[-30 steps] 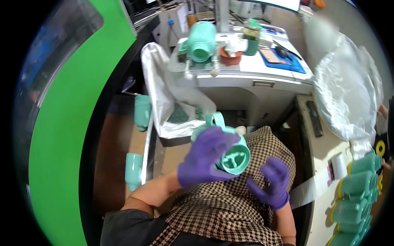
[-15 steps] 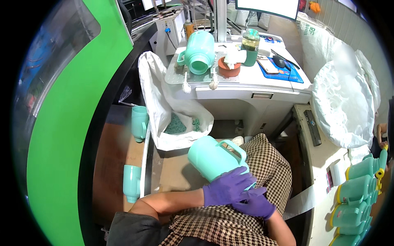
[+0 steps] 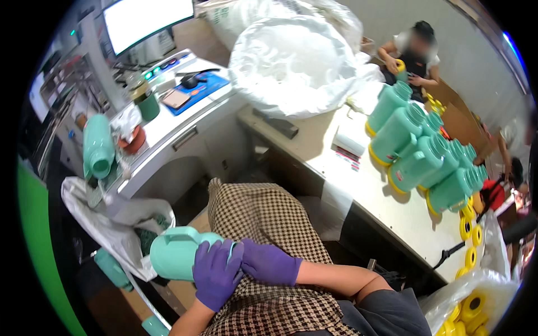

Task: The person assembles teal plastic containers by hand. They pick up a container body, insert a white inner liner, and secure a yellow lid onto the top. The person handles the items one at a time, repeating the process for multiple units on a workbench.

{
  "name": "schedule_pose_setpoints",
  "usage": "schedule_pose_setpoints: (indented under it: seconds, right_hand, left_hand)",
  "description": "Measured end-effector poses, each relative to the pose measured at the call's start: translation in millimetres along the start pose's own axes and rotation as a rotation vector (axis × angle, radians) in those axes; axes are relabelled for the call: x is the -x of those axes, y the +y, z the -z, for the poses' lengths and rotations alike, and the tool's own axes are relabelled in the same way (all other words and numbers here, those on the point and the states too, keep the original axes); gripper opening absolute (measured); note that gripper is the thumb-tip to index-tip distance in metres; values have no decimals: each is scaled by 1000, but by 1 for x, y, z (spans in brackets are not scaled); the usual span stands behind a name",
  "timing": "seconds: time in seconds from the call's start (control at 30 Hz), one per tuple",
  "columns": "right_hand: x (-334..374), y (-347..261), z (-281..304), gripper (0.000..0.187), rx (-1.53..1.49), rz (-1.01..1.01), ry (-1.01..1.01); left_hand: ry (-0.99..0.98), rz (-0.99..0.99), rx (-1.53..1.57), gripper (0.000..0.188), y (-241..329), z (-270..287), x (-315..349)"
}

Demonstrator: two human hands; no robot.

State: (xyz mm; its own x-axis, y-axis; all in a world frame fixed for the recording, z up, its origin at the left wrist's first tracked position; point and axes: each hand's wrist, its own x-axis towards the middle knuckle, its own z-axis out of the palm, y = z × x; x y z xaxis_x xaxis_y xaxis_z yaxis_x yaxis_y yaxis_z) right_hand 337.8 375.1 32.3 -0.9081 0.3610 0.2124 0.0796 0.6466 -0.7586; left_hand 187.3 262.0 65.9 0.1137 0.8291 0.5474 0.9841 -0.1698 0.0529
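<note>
A mint-green plastic thermos jug shell (image 3: 176,259) with a moulded handle lies sideways across my lap, its base toward the left. My left hand (image 3: 218,273), in a purple glove, wraps over the shell near its neck end. Against that same end sits my right hand (image 3: 272,262), also gloved in purple, with its fingers curled in. Whatever those fingers hold is hidden, and so is the shell's mouth. A brown-and-black checked cloth (image 3: 269,215) covers my lap beneath both hands.
Ahead left, a white desk holds another mint shell (image 3: 99,147). Below it stands a white sack (image 3: 98,215) with green shavings. Several yellow-based jugs (image 3: 417,162) stand on the right-hand bench (image 3: 314,151), beside a large white bag (image 3: 291,64). Yellow parts (image 3: 471,305) fill a bag lower right. Another person sits beyond.
The view has swung right, bringing the bench of jugs and a seated person into sight. Both hands stay at the shell's neck end, and the handle now faces up and away.
</note>
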Motion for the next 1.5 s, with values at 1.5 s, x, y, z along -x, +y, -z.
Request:
schedule_pose_setpoints:
  seconds: [1.5]
  right_hand:
    - [137,230,239,19,482,-496,1107]
  left_hand:
    - [-9,-635,8,42,-20,-30,38]
